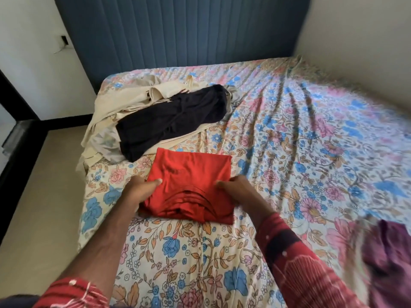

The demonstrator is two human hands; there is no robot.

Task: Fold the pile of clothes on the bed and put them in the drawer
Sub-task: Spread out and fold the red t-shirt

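Observation:
A folded red garment point(191, 174) lies on the floral bed sheet point(289, 141) near the bed's front left. My left hand point(139, 188) grips its left edge, thumb on top and fingers underneath. My right hand point(239, 192) grips the right edge the same way. Behind the red piece, at the left side of the bed, is the pile: a black garment point(171, 121) spread over cream and pale clothes point(115, 107). No drawer is in view.
A purple garment point(391, 252) lies blurred at the lower right of the bed. A blue padded headboard point(178, 36) stands behind. Beige floor point(40, 196) runs along the bed's left side, with a dark frame point(13, 134) at the far left.

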